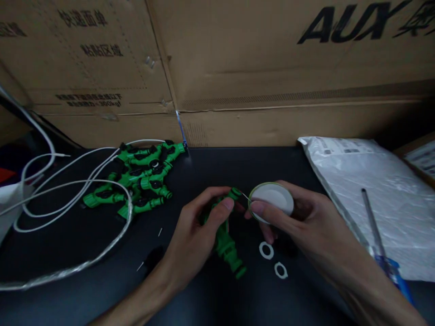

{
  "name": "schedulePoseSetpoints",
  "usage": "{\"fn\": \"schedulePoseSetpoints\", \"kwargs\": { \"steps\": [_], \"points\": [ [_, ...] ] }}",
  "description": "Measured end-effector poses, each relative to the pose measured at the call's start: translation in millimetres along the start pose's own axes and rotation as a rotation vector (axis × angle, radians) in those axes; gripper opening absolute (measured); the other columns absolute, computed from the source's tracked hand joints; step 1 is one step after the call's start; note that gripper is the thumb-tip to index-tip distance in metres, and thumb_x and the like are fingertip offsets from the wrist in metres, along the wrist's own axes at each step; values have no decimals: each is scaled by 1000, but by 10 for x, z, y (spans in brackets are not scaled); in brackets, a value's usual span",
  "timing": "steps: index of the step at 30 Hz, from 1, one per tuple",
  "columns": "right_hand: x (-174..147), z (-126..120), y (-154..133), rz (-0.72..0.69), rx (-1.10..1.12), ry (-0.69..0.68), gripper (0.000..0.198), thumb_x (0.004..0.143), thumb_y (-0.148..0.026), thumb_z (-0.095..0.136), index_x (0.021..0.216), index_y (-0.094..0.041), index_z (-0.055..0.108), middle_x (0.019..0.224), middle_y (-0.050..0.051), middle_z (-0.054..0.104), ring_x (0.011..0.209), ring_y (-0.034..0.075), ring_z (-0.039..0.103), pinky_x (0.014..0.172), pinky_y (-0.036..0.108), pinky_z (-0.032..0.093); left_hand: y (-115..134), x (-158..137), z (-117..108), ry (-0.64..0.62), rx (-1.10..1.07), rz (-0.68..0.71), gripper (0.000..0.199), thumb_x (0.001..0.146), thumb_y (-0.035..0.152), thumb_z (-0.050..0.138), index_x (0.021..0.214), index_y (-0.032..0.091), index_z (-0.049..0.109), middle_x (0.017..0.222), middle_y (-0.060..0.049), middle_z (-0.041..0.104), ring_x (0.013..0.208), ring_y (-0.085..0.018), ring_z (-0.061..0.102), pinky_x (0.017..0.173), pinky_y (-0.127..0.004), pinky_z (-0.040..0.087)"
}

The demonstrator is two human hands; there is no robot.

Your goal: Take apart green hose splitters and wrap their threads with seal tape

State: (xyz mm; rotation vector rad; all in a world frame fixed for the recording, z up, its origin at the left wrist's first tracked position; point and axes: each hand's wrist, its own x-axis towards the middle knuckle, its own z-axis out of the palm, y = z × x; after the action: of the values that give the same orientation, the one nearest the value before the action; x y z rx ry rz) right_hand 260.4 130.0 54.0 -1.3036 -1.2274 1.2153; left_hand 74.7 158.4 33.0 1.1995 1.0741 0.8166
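My left hand (200,235) is closed round a green hose fitting (228,249), which points down and toward me at its lower end. In my right hand (309,217) is a round, shallow, white disc-like piece with a thin gold-green rim (275,197), perhaps a lid or small tin. A thin, bright wire-like piece (245,196) spans the gap between the disc and the fitting's upper end; which hand grips it is hidden. Below my right fingers, two white flat rings (261,251) lie on the dark table.
Several green fittings with black parts (139,181) are piled at left, beside looping white cables (84,267). A small metal pin (160,232) lies nearby. A screwdriver (375,231) rests by a white padded mailer (340,181) at right. Cardboard (238,59) stands behind.
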Motion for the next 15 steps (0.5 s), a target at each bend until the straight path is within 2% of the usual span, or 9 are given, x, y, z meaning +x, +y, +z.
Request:
{"fn": "schedulePoseSetpoints", "kwargs": {
  "steps": [5, 8, 15],
  "points": [
    [-34, 16, -16, -18, -33, -5, 12, 82, -31, 83, 77, -22, 77, 61, -2, 66, 48, 7, 58, 45, 14, 46, 21, -29, 18, 22, 13, 79, 30, 91, 47, 66, 104, 22, 76, 55, 5, 58, 41, -8, 43, 36, -19, 32],
    [-32, 34, -22, -18, -51, -19, 11, 82, -30, 82, 76, -22, 78, 63, -2, 68, 46, 7, 57, 44, 14, 46, 18, -40, 21, 40, -16, 80, 29, 89, 47, 68, 100, 22, 77, 53, 4, 58, 44, -10, 47, 36, -19, 33],
    [-5, 65, -34, -43, -96, -4, 14, 83, -31, 78, 72, -22, 76, 57, -1, 66, 44, 9, 58, 41, 16, 46, -5, -35, 16, 40, -37, 111, 25, 89, 44, 70, 103, 25, 79, 64, 1, 69, 45, -12, 54, 38, -21, 37]
  ]
}}
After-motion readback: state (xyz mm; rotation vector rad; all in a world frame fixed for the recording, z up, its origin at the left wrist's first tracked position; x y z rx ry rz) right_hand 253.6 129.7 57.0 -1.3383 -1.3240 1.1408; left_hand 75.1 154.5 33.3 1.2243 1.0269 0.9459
